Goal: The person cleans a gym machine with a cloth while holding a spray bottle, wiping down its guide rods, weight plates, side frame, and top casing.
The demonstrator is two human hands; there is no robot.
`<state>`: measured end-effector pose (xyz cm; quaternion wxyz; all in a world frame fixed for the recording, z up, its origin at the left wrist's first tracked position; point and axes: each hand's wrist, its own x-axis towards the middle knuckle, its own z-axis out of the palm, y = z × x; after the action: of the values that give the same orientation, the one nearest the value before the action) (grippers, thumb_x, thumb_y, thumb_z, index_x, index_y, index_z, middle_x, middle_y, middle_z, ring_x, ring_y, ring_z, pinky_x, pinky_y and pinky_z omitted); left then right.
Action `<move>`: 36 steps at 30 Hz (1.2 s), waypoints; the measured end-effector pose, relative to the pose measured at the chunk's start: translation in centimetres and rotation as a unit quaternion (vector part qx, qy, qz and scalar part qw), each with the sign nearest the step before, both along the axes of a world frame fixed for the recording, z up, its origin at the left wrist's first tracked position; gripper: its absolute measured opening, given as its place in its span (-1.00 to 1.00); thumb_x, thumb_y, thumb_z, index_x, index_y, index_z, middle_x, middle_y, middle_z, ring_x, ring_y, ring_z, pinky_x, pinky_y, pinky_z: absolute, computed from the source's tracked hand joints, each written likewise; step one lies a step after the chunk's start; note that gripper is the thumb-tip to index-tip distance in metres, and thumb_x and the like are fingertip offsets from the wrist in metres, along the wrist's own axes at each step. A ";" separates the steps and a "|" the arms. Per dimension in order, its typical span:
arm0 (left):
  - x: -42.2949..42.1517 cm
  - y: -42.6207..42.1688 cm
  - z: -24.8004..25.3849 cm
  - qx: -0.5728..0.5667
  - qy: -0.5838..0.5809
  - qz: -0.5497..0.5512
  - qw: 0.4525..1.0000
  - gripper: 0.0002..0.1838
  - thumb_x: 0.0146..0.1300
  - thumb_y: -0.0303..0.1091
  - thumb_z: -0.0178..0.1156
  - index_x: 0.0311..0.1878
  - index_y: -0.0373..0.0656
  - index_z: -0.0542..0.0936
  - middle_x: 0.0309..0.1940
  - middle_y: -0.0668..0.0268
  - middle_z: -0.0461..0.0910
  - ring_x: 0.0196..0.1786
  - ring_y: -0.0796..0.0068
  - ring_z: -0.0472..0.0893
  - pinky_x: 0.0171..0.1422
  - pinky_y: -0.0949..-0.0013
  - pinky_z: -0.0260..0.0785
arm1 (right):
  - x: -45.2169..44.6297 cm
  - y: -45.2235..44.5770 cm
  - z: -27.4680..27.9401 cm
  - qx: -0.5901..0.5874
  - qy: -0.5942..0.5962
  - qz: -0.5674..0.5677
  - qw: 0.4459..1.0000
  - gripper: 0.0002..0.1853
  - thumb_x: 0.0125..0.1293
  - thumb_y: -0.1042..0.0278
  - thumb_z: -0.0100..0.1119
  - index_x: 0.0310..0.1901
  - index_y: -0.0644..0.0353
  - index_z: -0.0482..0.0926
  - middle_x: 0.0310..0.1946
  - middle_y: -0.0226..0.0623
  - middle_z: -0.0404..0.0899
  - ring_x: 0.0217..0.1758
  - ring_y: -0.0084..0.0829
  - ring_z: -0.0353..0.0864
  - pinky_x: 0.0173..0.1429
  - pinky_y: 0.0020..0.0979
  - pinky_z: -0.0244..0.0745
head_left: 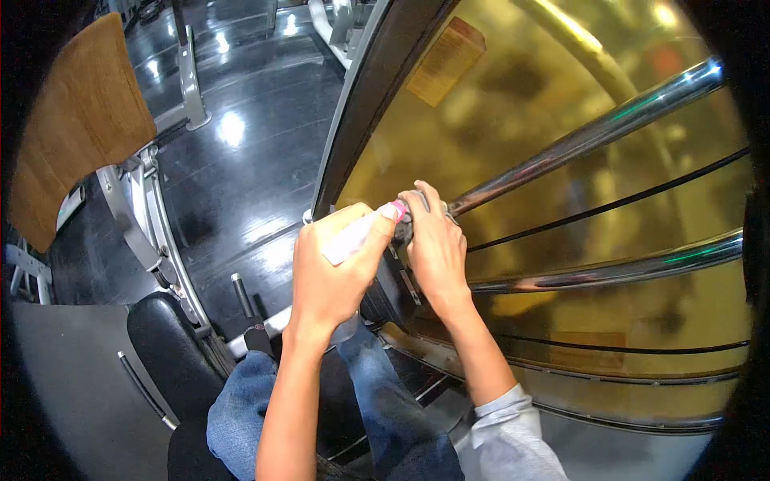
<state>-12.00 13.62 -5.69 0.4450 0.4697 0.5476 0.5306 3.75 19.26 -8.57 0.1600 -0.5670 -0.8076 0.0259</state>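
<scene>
From where I watch, a glossy gold panel [521,104] fills the right side, standing over a dark, shiny floor [241,176]. A curved wooden board [88,128] sits toward the floor's far left corner. Two chrome rails cross in front of the panel: the upper rail [593,135] and the lower rail [618,268]. A black padded seat [164,337] lies left of the denim-clad legs [393,401]. My left hand [329,276] has its grip clamped on a white spray bottle [346,242], near the panel's left edge. My right hand [437,248] bends over a dark grey cloth [405,231] by the upper rail's near end; I cannot tell whether that grip is closed. The bottle's pink nozzle [399,209] points toward the right fingers.
</scene>
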 end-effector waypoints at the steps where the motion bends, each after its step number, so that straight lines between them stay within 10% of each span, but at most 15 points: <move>1: -0.2 0.0 -0.1 0.001 -0.001 0.005 1.000 -0.60 0.40 -0.10 0.13 -0.41 -0.25 0.63 -0.54 0.35 0.58 -0.63 0.64 0.45 -0.58 0.52 0.27 | -0.3 0.2 -0.6 0.008 -0.041 -0.014 0.999 -0.66 0.21 0.61 0.06 0.04 0.18 0.51 0.19 -0.12 0.44 -0.07 0.02 0.67 -0.01 -0.08 0.62; 12: -1.5 -0.7 -0.6 -0.018 0.031 0.006 0.999 -0.60 0.39 -0.11 0.13 -0.42 -0.26 0.64 -0.55 0.36 0.58 -0.64 0.66 0.46 -0.59 0.52 0.27 | -0.3 2.2 -12.9 -0.016 -0.198 -0.089 0.976 -0.87 0.32 0.40 0.08 -0.22 0.27 0.54 -0.11 -0.10 0.49 -0.32 -0.15 0.74 -0.27 -0.24 0.68; 20: -1.3 -0.8 -0.4 -0.039 0.035 -0.007 0.999 -0.59 0.38 -0.10 0.14 -0.44 -0.26 0.64 -0.56 0.33 0.58 -0.66 0.63 0.47 -0.61 0.50 0.25 | 1.1 0.5 -14.5 -0.062 -0.011 -0.028 0.998 -0.80 0.29 0.51 0.01 -0.06 0.32 0.43 0.05 0.10 0.45 -0.24 0.18 0.67 -0.15 0.00 0.63; 30: 0.9 -1.2 -3.5 -0.073 0.091 -0.031 0.993 -0.56 0.34 -0.02 0.19 -0.46 -0.25 0.64 -0.64 0.33 0.55 -0.68 0.58 0.47 -0.57 0.44 0.28 | 5.0 -8.9 -12.5 -0.148 0.229 -0.030 0.962 -0.49 0.08 0.66 -0.03 0.13 0.15 0.47 0.08 0.01 0.41 0.18 0.10 0.46 0.28 -0.09 0.39; 32: 2.0 -1.5 -4.1 -0.128 0.164 -0.047 0.977 -0.49 0.27 0.12 0.18 -0.47 -0.20 0.65 -0.58 0.00 0.60 -0.43 -0.06 0.63 -0.31 0.10 0.41 | 6.3 -11.0 -12.8 -0.139 0.254 -0.037 0.956 -0.46 0.05 0.66 -0.03 0.16 0.18 0.45 0.07 0.02 0.40 0.20 0.08 0.43 0.33 -0.12 0.33; 36: 4.0 -1.8 -6.7 -0.196 0.204 -0.065 0.957 -0.46 0.26 0.18 0.15 -0.46 -0.17 0.66 -0.51 -0.07 0.62 -0.33 -0.18 0.63 -0.24 0.01 0.42 | 8.7 -13.9 -13.9 -0.131 0.288 -0.081 0.945 -0.40 -0.02 0.60 0.02 0.19 0.29 0.40 0.06 0.04 0.37 0.24 0.05 0.37 0.44 -0.13 0.18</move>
<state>-7.95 11.78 -12.43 0.4403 0.5060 0.6886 0.2757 12.41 5.39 -22.51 0.3120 -0.6147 -0.6678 0.2810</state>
